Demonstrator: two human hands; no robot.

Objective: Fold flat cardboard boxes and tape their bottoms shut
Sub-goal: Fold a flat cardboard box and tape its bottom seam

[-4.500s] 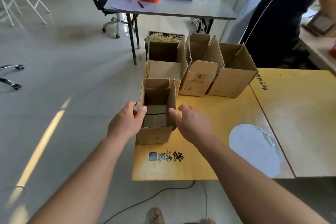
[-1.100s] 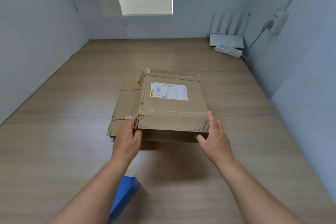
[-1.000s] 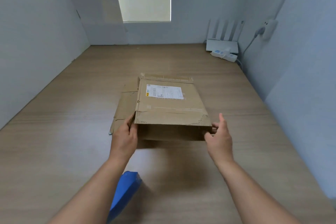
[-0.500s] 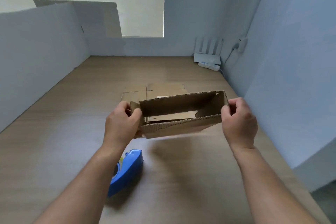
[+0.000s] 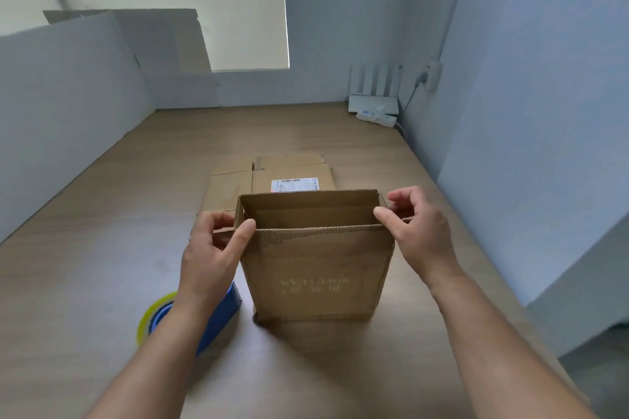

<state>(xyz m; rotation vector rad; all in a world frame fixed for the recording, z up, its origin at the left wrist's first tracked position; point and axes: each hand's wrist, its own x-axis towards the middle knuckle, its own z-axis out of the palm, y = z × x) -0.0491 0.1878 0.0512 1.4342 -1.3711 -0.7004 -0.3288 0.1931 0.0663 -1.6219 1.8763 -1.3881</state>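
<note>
A brown cardboard box (image 5: 316, 275) stands upright on the wooden table (image 5: 102, 248), opened into a rectangular tube with its top end open. My left hand (image 5: 214, 248) pinches the box's upper left corner, thumb on the front panel and fingers curled round the side flap. My right hand (image 5: 418, 231) pinches the upper right corner the same way. Behind the box lies a stack of flat cardboard boxes (image 5: 269, 177), the top one bearing a white shipping label. A blue tape dispenser (image 5: 218, 316) with a yellowish tape roll lies by my left forearm, partly hidden.
Grey-white partition walls (image 5: 68, 105) enclose the table on the left, back and right. A white router with antennas (image 5: 374, 92) and a power strip (image 5: 376, 119) sit in the far right corner, a cable running up to a wall plug. The table's edge falls away at the lower right.
The box has been turned from a horizontal hold in the air to standing upright on the table. Both hands now pinch its top corners. Earlier it lay flat on the stack.
</note>
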